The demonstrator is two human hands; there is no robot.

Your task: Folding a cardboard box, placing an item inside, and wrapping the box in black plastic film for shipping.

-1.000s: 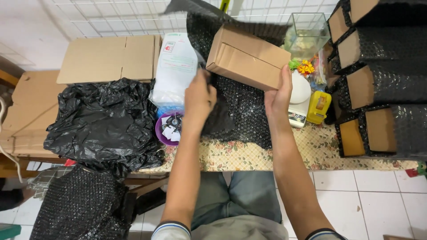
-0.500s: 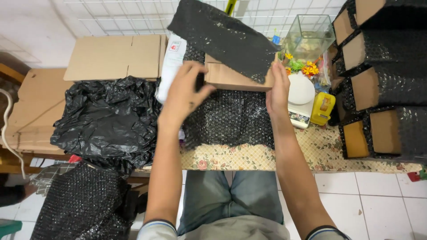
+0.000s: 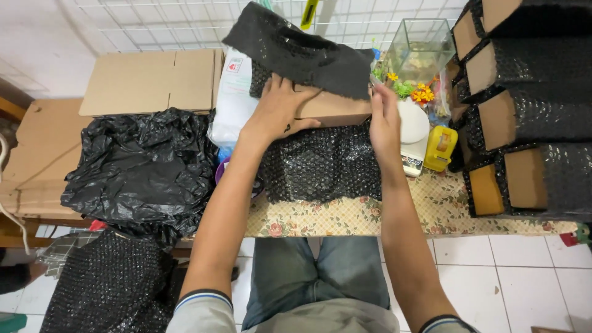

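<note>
My left hand (image 3: 280,110) lies flat on top of a brown cardboard box (image 3: 333,108) and presses it down. The box rests on a sheet of black bubble wrap (image 3: 320,163) spread over the floral table (image 3: 345,219). The far end of the wrap (image 3: 302,52) is folded up and over the box's back edge. At the box's right end, my right hand (image 3: 383,120) grips it with fingers pointing up.
A heap of black plastic bags (image 3: 139,169) lies at left, flat cardboard sheets (image 3: 151,80) behind it. Wrapped boxes (image 3: 524,105) are stacked at right. A glass tank (image 3: 420,44), white scale (image 3: 412,132) and yellow tape dispenser (image 3: 439,148) stand nearby. A bubble wrap roll (image 3: 102,283) sits below left.
The box was held up and tilted; it now lies flat on the wrap. The wrap's far end has come over its top, and my left hand moved onto the box.
</note>
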